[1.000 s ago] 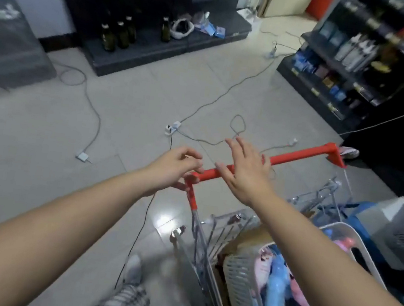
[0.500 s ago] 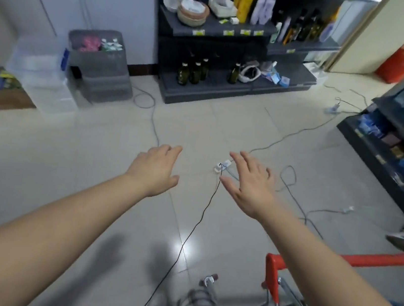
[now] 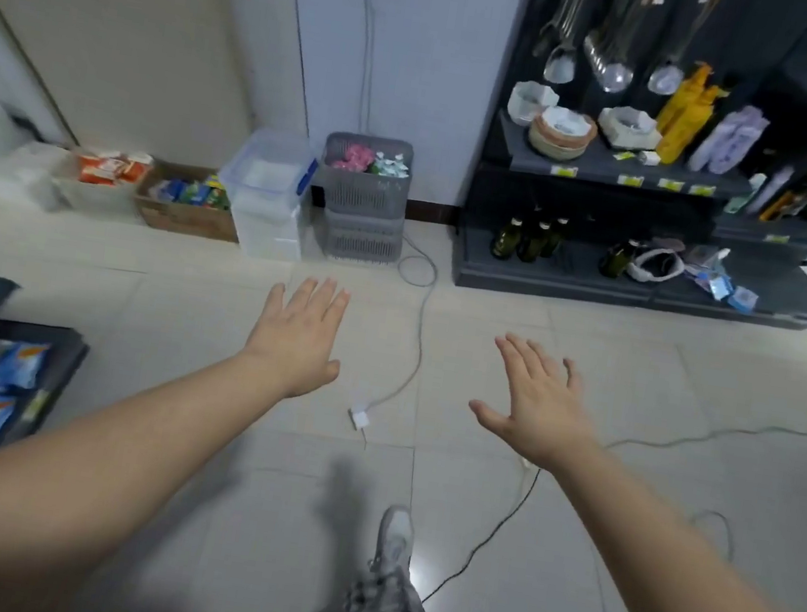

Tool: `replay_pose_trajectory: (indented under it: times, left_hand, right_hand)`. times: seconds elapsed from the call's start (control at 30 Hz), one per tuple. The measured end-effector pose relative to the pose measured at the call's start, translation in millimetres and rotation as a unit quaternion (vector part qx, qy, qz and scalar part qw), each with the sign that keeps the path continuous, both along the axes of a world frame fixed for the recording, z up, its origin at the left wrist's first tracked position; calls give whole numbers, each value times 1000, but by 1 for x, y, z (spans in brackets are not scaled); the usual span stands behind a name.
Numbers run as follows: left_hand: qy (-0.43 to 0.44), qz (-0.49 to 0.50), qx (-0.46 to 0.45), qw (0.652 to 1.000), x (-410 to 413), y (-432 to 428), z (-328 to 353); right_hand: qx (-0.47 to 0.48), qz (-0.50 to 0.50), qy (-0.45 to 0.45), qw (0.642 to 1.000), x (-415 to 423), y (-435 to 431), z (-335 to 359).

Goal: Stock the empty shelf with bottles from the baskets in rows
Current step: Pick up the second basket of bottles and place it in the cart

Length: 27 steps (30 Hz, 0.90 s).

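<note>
Pale glossy tiles run ahead of me to a white wall, with a dark metal shelf standing at the right. Both my hands hang over the floor, palms down and holding nothing: my left hand has straight fingers close together, my right hand has its fingers spread.

A few bottles of dark green glass, round and smooth, stand near the left end of the lowest shelf board. Stacked grey baskets of slatted plastic sit at the foot of the wall, just beside the shelf's left edge. The top one shows soft pink and pale packets; I cannot see bottles in it.

What worries me is the floor. A pale cable snakes from the baskets to a small white plug lying between my hands, and a thin black cable runs close by my shoe. I could snag a foot on either as I walk over. These tiles look slick, and slippery glass dropped on them would likely shatter.
</note>
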<state>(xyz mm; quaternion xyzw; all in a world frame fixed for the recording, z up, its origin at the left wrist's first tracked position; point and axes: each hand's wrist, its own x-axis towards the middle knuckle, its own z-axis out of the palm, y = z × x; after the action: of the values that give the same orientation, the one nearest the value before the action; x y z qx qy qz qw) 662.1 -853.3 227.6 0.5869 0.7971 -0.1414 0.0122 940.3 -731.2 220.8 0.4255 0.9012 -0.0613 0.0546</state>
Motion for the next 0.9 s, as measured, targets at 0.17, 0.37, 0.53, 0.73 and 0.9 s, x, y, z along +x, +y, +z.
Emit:
replay_pose_trajectory:
  times: [0.17, 0.37, 0.53, 0.73, 0.9]
  left_hand:
    - [9, 55, -1, 998, -41, 59, -7]
    - [18, 98, 28, 995, -94, 162, 9]
    - [1, 140, 30, 990, -124, 193, 1]
    - [-22, 175, 26, 984, -151, 202, -18]
    - [-23, 172, 56, 983, -190, 236, -19]
  right_hand:
    - [-6, 30, 12, 999, -46, 83, -8]
    - [-3, 43, 18, 999, -90, 207, -5]
    - [-23, 64, 20, 997, -130, 275, -8]
    - [-45, 108, 0, 993, -165, 291, -23]
    - [-32, 125, 27, 991, -219, 322, -14]
